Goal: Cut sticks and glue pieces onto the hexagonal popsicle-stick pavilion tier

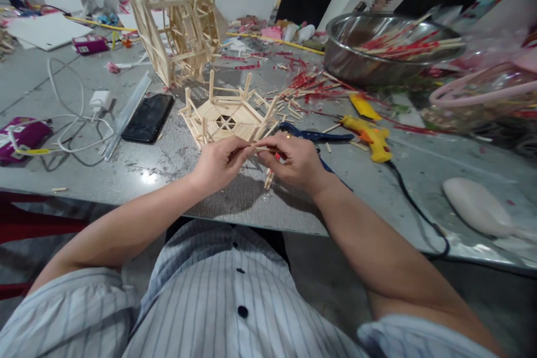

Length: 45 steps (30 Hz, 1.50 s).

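Observation:
My left hand and my right hand meet fingertip to fingertip at the near side of a hexagonal frame built of pale wooden sticks, with short posts standing at its corners. Both hands are closed in a pinch on a thin wooden stick, mostly hidden by the fingers. Whether this stick touches the frame I cannot tell. Under my right hand lie a few short stick pieces. Blue-handled pliers rest just beyond that hand, partly covered by it.
Behind the frame stands a taller stick structure. A yellow glue gun with a dark cord lies to the right, below a metal basin of red-wrapped chopsticks. On the left are a black phone, a ruler and a white charger.

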Each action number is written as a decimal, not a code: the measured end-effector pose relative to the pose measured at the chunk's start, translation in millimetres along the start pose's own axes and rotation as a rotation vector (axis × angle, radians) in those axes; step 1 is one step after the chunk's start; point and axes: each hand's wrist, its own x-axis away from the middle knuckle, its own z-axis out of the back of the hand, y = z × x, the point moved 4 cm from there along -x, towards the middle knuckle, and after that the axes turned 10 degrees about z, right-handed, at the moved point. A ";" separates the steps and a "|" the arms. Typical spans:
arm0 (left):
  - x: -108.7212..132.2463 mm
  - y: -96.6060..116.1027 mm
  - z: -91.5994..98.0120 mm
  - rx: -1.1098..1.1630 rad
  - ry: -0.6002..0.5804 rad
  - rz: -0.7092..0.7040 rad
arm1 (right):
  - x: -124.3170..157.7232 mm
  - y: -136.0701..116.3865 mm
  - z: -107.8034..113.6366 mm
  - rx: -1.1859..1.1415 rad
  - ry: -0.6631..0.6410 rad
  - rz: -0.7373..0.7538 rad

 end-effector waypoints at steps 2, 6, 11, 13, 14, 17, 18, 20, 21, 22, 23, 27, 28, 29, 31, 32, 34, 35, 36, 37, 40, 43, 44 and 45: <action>-0.3 0.2 1.9 -0.010 0.013 0.020 | 0.5 4.9 2.4 -0.070 0.012 -0.071; -3.4 -2.4 6.3 0.003 0.042 0.035 | -0.1 7.7 6.8 -0.126 0.079 -0.115; -11.3 -5.9 21.1 -0.143 0.105 -0.065 | -4.6 7.1 10.7 -0.054 0.133 -0.075; -14.3 -5.9 28.0 -0.272 0.158 -0.116 | -5.4 7.9 11.7 -0.012 0.156 -0.079; -15.2 -5.8 30.2 -0.328 0.179 -0.135 | -5.5 7.7 11.7 0.006 0.164 -0.074; -15.2 -4.9 30.3 -0.447 0.196 -0.191 | -4.9 4.9 9.9 0.058 0.157 -0.042; -14.4 -4.6 28.9 -0.472 0.196 -0.210 | -4.5 3.7 9.1 0.075 0.147 -0.036; -12.6 -4.4 26.4 -0.502 0.205 -0.241 | -3.7 1.5 8.5 0.100 0.131 -0.038; -11.9 -4.6 25.7 -0.510 0.214 -0.250 | -3.3 0.5 8.9 0.105 0.132 -0.038; -11.5 -5.2 25.3 -0.513 0.222 -0.251 | -3.1 -0.5 9.7 0.107 0.140 -0.034; -11.3 -5.8 24.9 -0.509 0.224 -0.249 | -3.0 -1.5 10.7 0.109 0.149 -0.025; -10.0 -6.6 21.8 -0.430 0.156 -0.257 | -3.0 -4.4 11.5 0.149 0.130 0.016; -9.4 -6.4 20.7 -0.420 0.136 -0.255 | -2.9 -5.1 10.9 0.162 0.115 0.022; -8.9 -6.4 19.7 -0.420 0.124 -0.247 | -2.8 -5.9 10.1 0.171 0.105 0.028; -8.3 -6.8 18.4 -0.432 0.115 -0.218 | -2.2 -8.0 8.4 0.187 0.100 0.040; -8.1 -7.0 18.1 -0.430 0.118 -0.207 | -1.7 -9.1 7.6 0.198 0.102 0.043; -8.0 -7.5 17.8 -0.413 0.130 -0.196 | -0.9 -11.5 5.6 0.225 0.104 0.052; -8.0 -7.6 17.7 -0.407 0.136 -0.198 | -0.7 -12.8 4.6 0.236 0.104 0.063; -8.0 -7.6 17.4 -0.404 0.144 -0.207 | -0.7 -14.3 3.6 0.245 0.102 0.079; -8.0 -7.5 17.1 -0.406 0.153 -0.219 | -1.1 -16.1 2.9 0.256 0.101 0.103; -7.9 -6.6 16.2 -0.428 0.184 -0.264 | -3.3 -22.8 2.9 0.328 0.129 0.213; -7.8 -5.4 15.6 -0.435 0.193 -0.289 | -5.5 -28.1 3.9 0.391 0.164 0.306; -8.0 -5.3 15.7 -0.424 0.187 -0.278 | -5.9 -28.9 3.7 0.395 0.167 0.322; -8.3 -5.5 16.1 -0.405 0.181 -0.252 | -6.0 -29.2 3.1 0.394 0.165 0.330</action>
